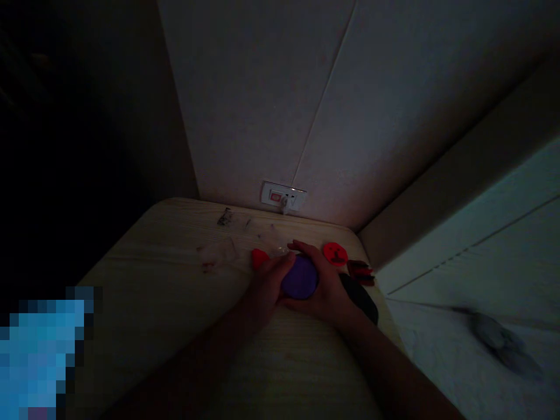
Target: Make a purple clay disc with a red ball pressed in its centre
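Observation:
A round purple lump (300, 278), like modelling dough, is held over a pale wooden tabletop (175, 280) in a dim room. My left hand (269, 283) grips its left side with the thumb pressed on top. Cupping it from the right is my right hand (326, 283), fingers curled over the far edge. Both hands are closed on the lump. A small red piece (259, 257) lies just beyond my left hand. A flat red disc with dark marks (335, 254) lies beyond my right hand.
Dark red strips (361, 271) and a black object (361, 297) lie at the table's right edge. A wall socket with a red switch (282, 197) sits above the far edge. Clear plastic wrap (271, 239) and smudges mark the tabletop. A pale bed surface (472, 280) lies at right.

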Available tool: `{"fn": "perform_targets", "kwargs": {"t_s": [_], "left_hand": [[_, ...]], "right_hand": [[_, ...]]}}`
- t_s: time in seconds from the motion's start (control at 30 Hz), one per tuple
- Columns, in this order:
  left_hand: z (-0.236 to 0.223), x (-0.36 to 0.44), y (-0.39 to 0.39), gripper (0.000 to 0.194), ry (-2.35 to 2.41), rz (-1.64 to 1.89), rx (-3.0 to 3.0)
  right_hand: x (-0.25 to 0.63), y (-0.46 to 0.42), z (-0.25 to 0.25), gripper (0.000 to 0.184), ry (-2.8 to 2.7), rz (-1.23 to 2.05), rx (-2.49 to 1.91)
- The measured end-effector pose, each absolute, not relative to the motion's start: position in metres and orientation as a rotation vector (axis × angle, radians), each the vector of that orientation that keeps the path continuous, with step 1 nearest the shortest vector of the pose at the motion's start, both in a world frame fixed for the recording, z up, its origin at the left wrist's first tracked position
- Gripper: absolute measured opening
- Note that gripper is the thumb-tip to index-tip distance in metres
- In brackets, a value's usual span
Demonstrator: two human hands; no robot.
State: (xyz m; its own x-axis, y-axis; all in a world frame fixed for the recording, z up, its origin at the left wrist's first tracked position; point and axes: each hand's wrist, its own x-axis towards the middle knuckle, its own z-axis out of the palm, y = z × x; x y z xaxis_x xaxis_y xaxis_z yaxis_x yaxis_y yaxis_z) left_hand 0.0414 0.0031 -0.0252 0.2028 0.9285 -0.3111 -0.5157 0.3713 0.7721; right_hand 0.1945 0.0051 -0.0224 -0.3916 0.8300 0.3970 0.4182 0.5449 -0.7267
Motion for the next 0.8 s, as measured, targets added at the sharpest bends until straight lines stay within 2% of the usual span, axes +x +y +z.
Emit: {"fn": "perform_targets", "kwargs": {"t_s": [0.17,0.3,0.47,0.67,0.8], "left_hand": [[-0.0298,0.042,0.0041,0.038,0.831,1.088,0.634],[-0.0329,0.0406,0.0057,0.035,0.754,1.064,0.717],[-0.0308,0.0369,0.0065,0.039,0.746,1.046,0.81],[-0.0263,0.0358,0.0049,0.033,0.872,1.047,0.891],[-0.0237,0.0347,0.0047,0.031,0.977,1.039,0.99]], "right_hand": [[0.1918,0.004,-0.0193,0.073,-2.023,0.636,-0.995],[0.1922,0.0032,-0.0201,0.069,-1.899,0.697,-1.052],[0.1963,0.0051,-0.0195,0.089,-1.893,0.784,-1.025],[0.195,0.0056,-0.0203,0.072,-2.069,0.614,-1.032],[0.1919,0.0039,-0.0228,0.091,-2.131,0.559,-1.016]]}}
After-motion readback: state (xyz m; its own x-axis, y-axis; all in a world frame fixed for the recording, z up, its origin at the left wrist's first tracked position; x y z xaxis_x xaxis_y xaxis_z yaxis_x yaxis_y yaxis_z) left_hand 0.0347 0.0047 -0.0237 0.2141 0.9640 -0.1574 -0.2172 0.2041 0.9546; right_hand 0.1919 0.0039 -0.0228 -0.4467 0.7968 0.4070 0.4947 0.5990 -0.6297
